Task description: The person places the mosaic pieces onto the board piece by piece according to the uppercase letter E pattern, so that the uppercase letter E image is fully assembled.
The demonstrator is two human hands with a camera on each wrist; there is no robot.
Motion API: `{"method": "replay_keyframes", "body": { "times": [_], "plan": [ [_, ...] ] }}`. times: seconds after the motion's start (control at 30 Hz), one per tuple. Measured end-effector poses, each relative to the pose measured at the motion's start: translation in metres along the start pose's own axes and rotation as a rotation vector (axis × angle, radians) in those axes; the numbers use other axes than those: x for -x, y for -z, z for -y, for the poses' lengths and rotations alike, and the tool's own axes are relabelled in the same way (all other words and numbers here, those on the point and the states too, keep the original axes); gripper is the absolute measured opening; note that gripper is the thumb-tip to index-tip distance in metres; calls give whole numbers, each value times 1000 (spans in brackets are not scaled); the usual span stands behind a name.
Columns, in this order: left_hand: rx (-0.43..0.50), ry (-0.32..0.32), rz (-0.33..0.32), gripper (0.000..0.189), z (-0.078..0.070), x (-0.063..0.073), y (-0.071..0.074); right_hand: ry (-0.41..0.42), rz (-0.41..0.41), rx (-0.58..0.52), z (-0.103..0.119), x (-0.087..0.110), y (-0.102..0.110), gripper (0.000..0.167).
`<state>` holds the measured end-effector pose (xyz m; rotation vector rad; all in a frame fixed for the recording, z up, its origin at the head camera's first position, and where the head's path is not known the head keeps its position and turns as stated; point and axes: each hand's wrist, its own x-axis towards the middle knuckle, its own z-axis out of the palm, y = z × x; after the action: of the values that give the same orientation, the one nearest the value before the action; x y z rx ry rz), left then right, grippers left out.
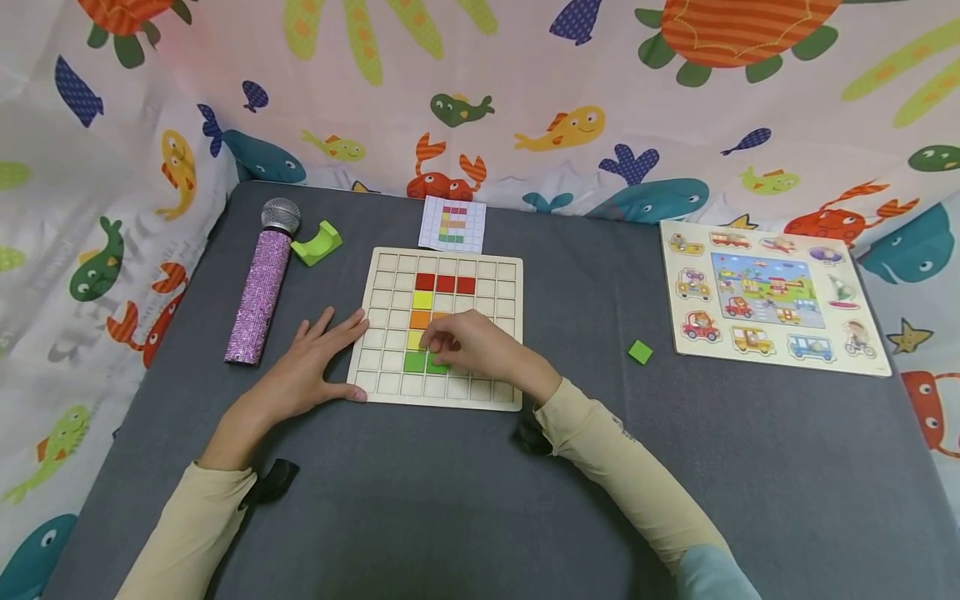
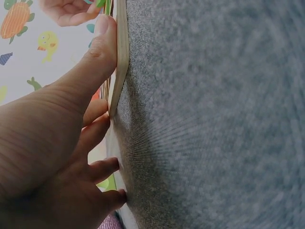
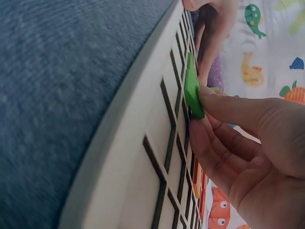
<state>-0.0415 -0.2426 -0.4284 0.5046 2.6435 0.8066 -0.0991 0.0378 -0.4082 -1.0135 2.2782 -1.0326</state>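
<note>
A square wooden grid board [image 1: 450,252] lies on the table with coloured square tiles in its cells. Three red tiles [image 1: 445,284] form the top row; below come a yellow tile [image 1: 422,300], an orange tile [image 1: 420,319] and a green tile [image 1: 414,362]. With thumb and fingertips my right hand [image 1: 483,343] pinches another green tile [image 3: 193,93], low over the grid beside the first green one. Its fingers partly cover the middle tiles. My left hand [image 1: 300,379] rests at the board's left edge, fingers spread, thumb along the near corner.
A pattern card [image 1: 452,225] lies behind the board. To the left are a glittery microphone [image 1: 258,292] and a lime-green curved block [image 1: 318,243]. One loose green tile [image 1: 641,352] lies to the right, before a vehicle picture puzzle [image 1: 772,354]. Patterned cloth hangs behind.
</note>
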Motion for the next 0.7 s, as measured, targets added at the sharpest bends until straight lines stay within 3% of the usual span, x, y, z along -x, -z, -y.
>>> {"method": "replay_keyframes", "body": {
  "times": [0.27, 0.43, 0.7],
  "plan": [
    [7, -5, -3, 102, -1, 0, 2, -12, -16, 119, 2, 0, -4, 13],
    [2, -5, -2, 102, -2, 1, 2, 1, -22, 138, 1, 3, -4, 15],
    [7, -6, 1, 102, -1, 2, 1, -46, -113, 74, -17, 39, 27, 18]
  ]
}}
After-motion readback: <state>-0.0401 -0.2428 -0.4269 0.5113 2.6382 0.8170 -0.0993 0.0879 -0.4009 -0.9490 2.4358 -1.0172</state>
